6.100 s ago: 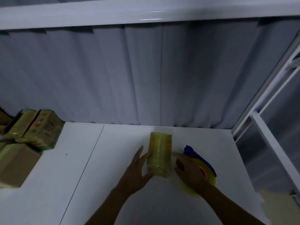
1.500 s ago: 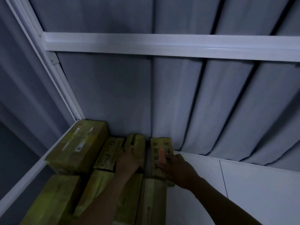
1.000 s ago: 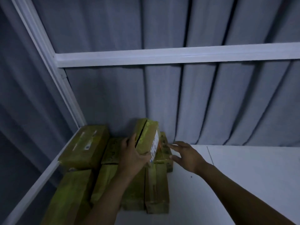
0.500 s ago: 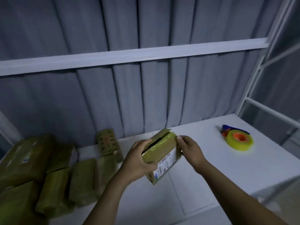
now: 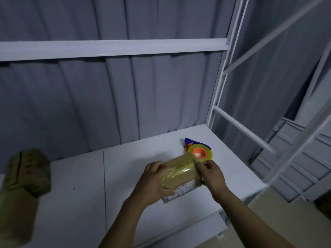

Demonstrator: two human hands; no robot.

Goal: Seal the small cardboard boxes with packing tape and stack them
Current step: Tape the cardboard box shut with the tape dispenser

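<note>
I see my left hand [image 5: 152,183] wrapped round the small cardboard box [image 5: 180,174], right hand [image 5: 210,173] pinching its far end, box held over the white table [image 5: 125,169], tape roll [image 5: 200,153] just behind

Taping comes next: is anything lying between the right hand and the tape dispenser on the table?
Nothing visible does. The right hand pinches one end of the box, and the tape dispenser lies on the table just beyond its fingers.
</note>
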